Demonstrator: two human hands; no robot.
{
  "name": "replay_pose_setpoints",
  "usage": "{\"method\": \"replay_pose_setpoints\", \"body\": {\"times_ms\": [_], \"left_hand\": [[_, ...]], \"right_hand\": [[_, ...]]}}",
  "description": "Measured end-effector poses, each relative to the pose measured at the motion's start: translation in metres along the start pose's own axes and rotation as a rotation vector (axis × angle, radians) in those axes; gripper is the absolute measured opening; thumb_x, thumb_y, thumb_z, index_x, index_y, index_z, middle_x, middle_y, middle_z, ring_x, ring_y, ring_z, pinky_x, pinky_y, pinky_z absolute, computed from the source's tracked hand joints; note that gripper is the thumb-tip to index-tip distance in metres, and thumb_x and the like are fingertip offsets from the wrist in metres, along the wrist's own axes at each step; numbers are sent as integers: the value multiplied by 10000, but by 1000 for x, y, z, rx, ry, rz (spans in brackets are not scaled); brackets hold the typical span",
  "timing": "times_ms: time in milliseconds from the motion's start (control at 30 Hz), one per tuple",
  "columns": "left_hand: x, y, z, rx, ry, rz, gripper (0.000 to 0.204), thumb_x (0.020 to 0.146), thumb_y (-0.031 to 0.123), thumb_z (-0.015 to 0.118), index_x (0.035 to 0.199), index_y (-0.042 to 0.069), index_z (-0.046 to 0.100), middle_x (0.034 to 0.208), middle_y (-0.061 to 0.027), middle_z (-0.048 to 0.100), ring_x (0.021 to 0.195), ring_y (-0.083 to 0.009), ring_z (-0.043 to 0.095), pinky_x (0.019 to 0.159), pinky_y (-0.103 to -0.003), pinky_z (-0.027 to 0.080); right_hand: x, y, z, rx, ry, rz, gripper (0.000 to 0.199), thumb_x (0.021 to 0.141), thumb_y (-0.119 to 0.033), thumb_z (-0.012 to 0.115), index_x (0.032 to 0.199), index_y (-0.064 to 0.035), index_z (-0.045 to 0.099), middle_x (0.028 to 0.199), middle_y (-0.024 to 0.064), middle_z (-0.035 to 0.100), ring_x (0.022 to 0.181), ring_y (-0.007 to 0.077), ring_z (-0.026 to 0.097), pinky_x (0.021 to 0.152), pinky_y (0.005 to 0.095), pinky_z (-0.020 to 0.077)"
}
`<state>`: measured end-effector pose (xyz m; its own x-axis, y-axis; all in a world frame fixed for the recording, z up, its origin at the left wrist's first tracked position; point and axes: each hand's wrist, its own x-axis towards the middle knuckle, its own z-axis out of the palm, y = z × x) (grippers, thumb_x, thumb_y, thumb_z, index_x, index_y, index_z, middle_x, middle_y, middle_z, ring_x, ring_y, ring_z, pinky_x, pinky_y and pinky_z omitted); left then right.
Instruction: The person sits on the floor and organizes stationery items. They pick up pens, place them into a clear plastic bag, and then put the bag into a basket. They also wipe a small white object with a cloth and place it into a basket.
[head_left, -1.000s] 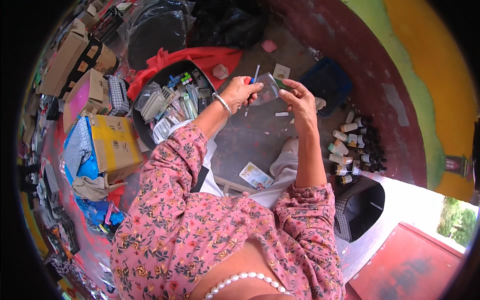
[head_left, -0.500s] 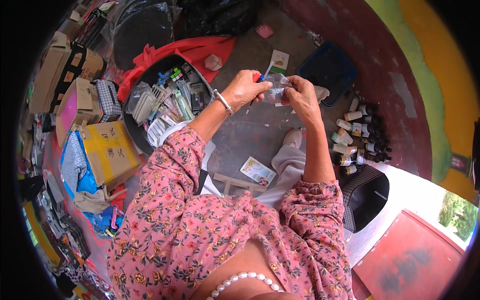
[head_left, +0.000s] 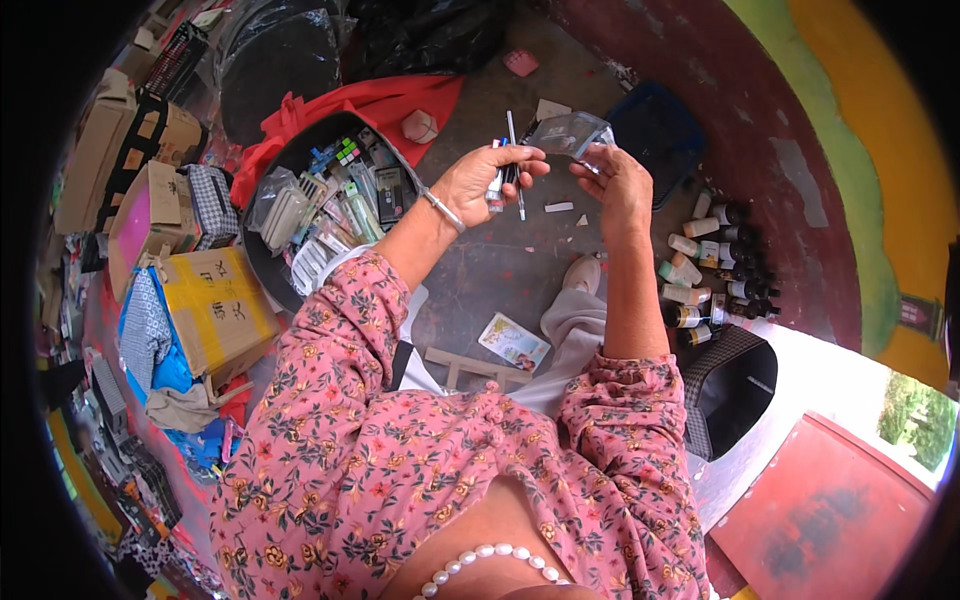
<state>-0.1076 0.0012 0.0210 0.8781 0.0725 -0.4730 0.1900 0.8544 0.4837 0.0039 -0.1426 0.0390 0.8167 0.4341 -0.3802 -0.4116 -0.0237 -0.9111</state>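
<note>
The person is holding both hands up over the grey floor (head_left: 500,270), close together but not touching. The left hand (head_left: 490,180) is gripping a small bundle of slim items (head_left: 497,185), and a thin pen-like stick (head_left: 514,165) is rising out of that grip. The stick's long axis is running nearly upright in the picture, its top end pointing away from the body and its lower end hanging just below the fingers (head_left: 528,160), which are curled and pressed together around the bundle.

The right hand (head_left: 615,185) is pinching a small clear plastic pouch (head_left: 570,132) by its lower right corner, thumb and forefinger closed on it, the other fingers loosely folded. The pouch is lying up and to the left of that hand, tilted, with its free edge reaching toward the tip of the stick. So the pouch is sitting just beside the stick's upper end, between the two hands and slightly farther from the body than either. The left hand is the nearer one to the stick, the right the nearer to the pouch; whether the pouch's mouth is facing the stick I cannot tell.

To the left, a dark round tub (head_left: 300,180) of small packets is resting on a red cloth (head_left: 400,100), well apart from the hands. Small bottles (head_left: 710,265) are standing to the right by the wall.
</note>
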Motion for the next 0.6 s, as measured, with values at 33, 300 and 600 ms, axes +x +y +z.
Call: {"method": "replay_pose_setpoints", "body": {"times_ms": [33, 300, 600], "left_hand": [[0, -1, 1, -24, -26, -28, 182, 804, 112, 551, 940, -7, 531, 865, -113, 577, 611, -85, 544, 388, -126, 402], [2, 0, 1, -166, -66, 34, 186, 796, 69, 536, 970, 5, 529, 1007, -121, 541, 613, -87, 540, 395, -141, 410], [3, -5, 7, 300, 242, 443, 144, 719, 38, 614, 853, 69, 571, 716, -6, 593, 566, -42, 505, 425, -148, 348]], "right_hand": [[-1, 0, 2, 4, -16, 5, 253, 819, -199, 423, 840, -15, 595, 704, 45, 584, 673, 159, 597, 589, 250, 432], [3, 12, 2, -264, -216, -73, 231, 795, -189, 454, 793, -26, 618, 692, 17, 575, 704, 126, 555, 629, 240, 414], [1, 13, 9, -112, -222, 2, 163, 752, -91, 555, 878, 12, 554, 728, 62, 596, 624, 104, 568, 550, 200, 427]]}}
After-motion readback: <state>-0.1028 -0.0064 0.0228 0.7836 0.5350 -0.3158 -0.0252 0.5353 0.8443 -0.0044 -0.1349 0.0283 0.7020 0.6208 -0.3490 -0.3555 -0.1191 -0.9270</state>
